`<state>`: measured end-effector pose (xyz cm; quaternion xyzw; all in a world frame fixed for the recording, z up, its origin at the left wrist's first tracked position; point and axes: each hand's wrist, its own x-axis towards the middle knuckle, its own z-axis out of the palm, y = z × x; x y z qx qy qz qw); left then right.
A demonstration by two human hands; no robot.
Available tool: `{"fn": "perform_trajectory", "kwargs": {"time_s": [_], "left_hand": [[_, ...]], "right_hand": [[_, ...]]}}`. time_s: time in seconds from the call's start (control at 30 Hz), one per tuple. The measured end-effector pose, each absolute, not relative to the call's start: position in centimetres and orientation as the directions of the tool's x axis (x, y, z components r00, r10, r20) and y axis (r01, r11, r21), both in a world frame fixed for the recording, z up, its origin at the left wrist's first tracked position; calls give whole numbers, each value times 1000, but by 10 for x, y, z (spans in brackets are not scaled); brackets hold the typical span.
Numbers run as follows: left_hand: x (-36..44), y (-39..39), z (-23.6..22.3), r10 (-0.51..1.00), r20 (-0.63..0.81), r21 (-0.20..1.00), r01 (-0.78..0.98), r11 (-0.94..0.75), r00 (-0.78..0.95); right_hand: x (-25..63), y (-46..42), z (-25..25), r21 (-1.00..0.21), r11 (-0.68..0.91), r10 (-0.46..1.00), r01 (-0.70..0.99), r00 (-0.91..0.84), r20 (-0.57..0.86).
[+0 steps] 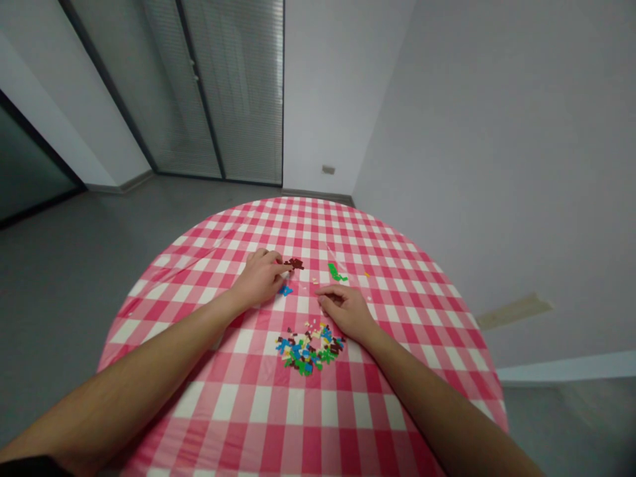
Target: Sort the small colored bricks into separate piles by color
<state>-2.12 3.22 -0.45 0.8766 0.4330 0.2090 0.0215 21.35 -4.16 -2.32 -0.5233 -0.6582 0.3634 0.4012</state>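
My left hand rests on the far left part of the checked tablecloth, its fingers loosely bent and apart. One fingertip touches the edge of a pile of small dark brown plastic bricks. A few blue bricks lie just under that hand. Farther right, my right hand is held low over the cloth, thumb and fingers drawn close together; whatever may be between them is too small to make out. Green bricks lie beyond it. A mixed heap of coloured bricks sits nearer to me, between my forearms.
The round table wears a red and white checked tablecloth. A small pale piece and an orange piece lie apart on it. A wall stands to the right, and glass doors are behind the table.
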Motion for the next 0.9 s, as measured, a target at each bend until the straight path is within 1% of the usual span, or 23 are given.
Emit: {"fn": "perform_trajectory", "kwargs": {"time_s": [0.07,0.13,0.2,0.27,0.33,0.4,0.53,0.63,0.73,0.9], "left_hand": [[-21,26,4,711,320,322,634,-703,626],[-20,18,14,564,233,485,408,-773,792],[-18,10,22,435,143,619,263,-740,889],[-17,4,26,343,101,657,196,-728,934],[-16,1,27,282,82,639,166,-751,956],[-15,1,26,252,64,608,162,-777,966],[-14,2,23,255,50,578,180,-796,966],[-13,1,23,298,48,579,217,-786,953],[-13,1,24,402,44,582,303,-754,915],[-17,9,23,605,62,586,462,-666,793]], "right_hand": [[214,-41,-25,-899,191,980,394,-131,151],[214,-41,-25,-895,198,979,400,-133,157],[214,-40,-25,-888,210,977,410,-134,169],[214,-40,-25,-878,222,974,423,-132,183],[214,-40,-25,-869,232,972,438,-127,196],[214,-40,-24,-866,235,972,442,-127,199],[214,-40,-24,-873,228,973,431,-131,190],[214,-41,-22,-872,221,975,438,-125,184],[214,-41,-22,-876,209,977,434,-123,172],[213,-41,-22,-884,198,979,424,-123,161]]}}
